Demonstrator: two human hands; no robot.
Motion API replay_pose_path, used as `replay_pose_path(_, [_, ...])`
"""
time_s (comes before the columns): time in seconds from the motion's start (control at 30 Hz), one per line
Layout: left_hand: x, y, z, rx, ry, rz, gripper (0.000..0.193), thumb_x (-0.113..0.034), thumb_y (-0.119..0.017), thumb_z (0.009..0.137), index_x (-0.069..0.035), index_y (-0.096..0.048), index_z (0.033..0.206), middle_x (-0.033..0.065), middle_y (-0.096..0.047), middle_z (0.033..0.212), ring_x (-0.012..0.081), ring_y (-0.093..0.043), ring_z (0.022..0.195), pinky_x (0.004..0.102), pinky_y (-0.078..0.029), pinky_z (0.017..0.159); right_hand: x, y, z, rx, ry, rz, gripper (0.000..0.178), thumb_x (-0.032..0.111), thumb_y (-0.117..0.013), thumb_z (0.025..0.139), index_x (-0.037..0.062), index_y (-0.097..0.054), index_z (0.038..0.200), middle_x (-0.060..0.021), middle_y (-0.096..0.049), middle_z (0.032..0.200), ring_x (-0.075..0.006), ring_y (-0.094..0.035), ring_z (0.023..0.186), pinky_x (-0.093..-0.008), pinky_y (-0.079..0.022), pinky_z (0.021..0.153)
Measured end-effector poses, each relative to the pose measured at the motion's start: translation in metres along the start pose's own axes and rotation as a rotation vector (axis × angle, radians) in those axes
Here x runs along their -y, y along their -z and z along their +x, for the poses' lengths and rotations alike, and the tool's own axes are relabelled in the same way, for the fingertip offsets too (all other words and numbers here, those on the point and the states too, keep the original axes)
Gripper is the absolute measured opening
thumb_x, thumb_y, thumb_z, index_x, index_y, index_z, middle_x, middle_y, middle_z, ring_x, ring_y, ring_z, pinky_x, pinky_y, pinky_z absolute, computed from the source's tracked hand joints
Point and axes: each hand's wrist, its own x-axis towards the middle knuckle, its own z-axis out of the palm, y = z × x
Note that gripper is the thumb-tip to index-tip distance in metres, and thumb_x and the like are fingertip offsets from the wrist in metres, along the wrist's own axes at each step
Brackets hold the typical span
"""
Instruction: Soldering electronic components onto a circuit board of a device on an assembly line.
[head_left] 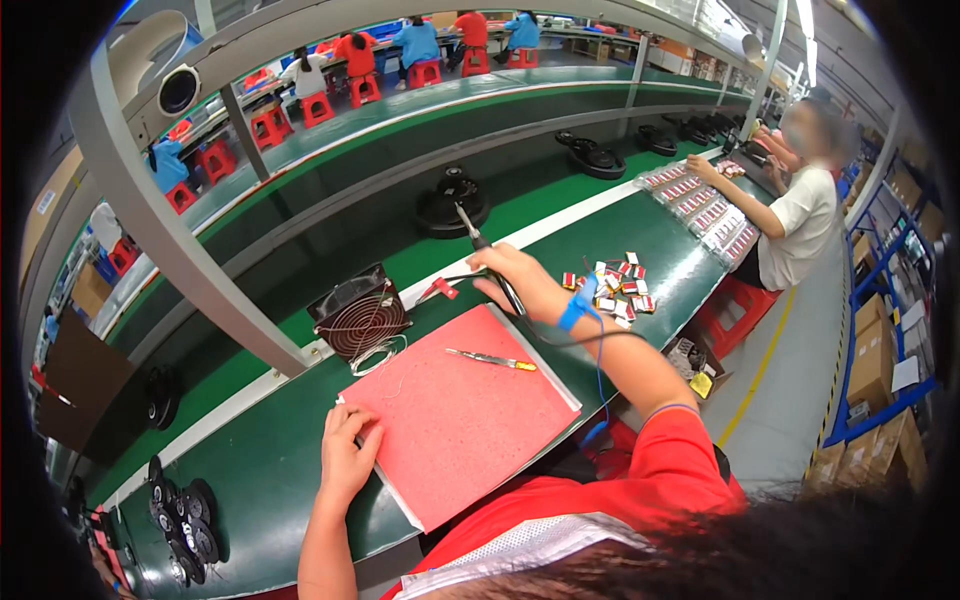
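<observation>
My right hand (pixel 512 272) is closed around a soldering iron (pixel 474 232), raised beyond the far edge of a red work mat (pixel 470 430). Its metal tip points away from me, toward a black round part (pixel 452 203) on the green conveyor, but looks apart from it. My left hand (pixel 350 448) rests at the mat's left edge, fingers loosely bent and thumb apart, with nothing visible held. A pair of tweezers (pixel 490 359) with a yellow end lies on the mat. Beside its far left corner are a coil of thin wire (pixel 376 355) and a square black fan (pixel 362 318).
Small red-and-white packs (pixel 622 288) are piled right of the mat. Black round parts (pixel 184 525) sit at the bench's left end. A grey post (pixel 190 235) rises at the left. A co-worker (pixel 805 200) sits at right by trays of packs (pixel 700 208). A blue wrist strap's cord crosses my right forearm.
</observation>
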Motion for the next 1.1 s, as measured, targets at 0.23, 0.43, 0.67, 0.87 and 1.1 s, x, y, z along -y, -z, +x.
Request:
replay_pose_path(0.23, [0.0, -0.013, -0.003, -0.095, -0.079, 0.046, 0.01, -0.001, -0.068, 0.072, -0.002, -0.066, 0.082, 0.0092, -0.059, 0.089, 0.0259, -0.054, 0.086, 0.0346, -0.045, 0.074, -0.011, 0.002, -0.038, -0.214, -0.085, -0.052, 0.027, -0.001, -0.065, 0.077, 0.0058, -0.057, 0.102, -0.0144, -0.06, 0.094, -0.0325, -0.06, 0.085, -0.0369, -0.05, 0.073])
replay_pose_path(0.43, [-0.017, -0.025, 0.002, -0.033, -0.174, 0.056, 0.011, 0.001, -0.067, 0.072, -0.003, -0.066, 0.082, 0.0093, -0.059, 0.087, 0.0267, -0.054, 0.086, 0.0351, -0.044, 0.077, -0.014, 0.003, -0.044, -0.241, -0.187, 0.051, 0.03, -0.001, -0.065, 0.076, 0.0043, -0.06, 0.104, -0.0132, -0.064, 0.099, -0.0306, -0.061, 0.09, -0.0344, -0.051, 0.078])
replay_pose_path(0.67, [-0.02, -0.02, 0.006, 0.08, -0.067, 0.003, 0.012, 0.002, -0.065, 0.075, -0.002, -0.065, 0.086, 0.009, -0.058, 0.09, 0.0244, -0.054, 0.09, 0.0316, -0.044, 0.078, -0.019, 0.005, -0.047, -0.259, -0.216, 0.085, 0.026, 0.0, -0.064, 0.077, 0.0037, -0.058, 0.102, -0.0124, -0.063, 0.101, -0.0295, -0.061, 0.092, -0.0347, -0.05, 0.08])
replay_pose_path(0.87, [-0.02, -0.018, 0.003, 0.048, -0.055, 0.002, 0.013, 0.002, -0.067, 0.073, -0.002, -0.066, 0.085, 0.0092, -0.059, 0.089, 0.0253, -0.053, 0.087, 0.033, -0.044, 0.077, -0.015, 0.011, -0.043, -0.34, -0.21, 0.079, 0.026, 0.002, -0.064, 0.078, 0.0057, -0.058, 0.102, -0.0138, -0.06, 0.093, -0.0312, -0.061, 0.086, -0.0348, -0.05, 0.077])
replay_pose_path(1.1, [-0.021, -0.014, 0.003, 0.071, -0.057, -0.011, 0.013, -0.002, -0.067, 0.074, -0.002, -0.066, 0.087, 0.0092, -0.059, 0.093, 0.0265, -0.054, 0.092, 0.0332, -0.044, 0.081, -0.015, 0.01, -0.05, -0.307, -0.276, 0.029, 0.029, -0.001, -0.065, 0.079, 0.006, -0.062, 0.107, -0.01, -0.062, 0.094, -0.02, -0.063, 0.085, -0.027, -0.05, 0.071])
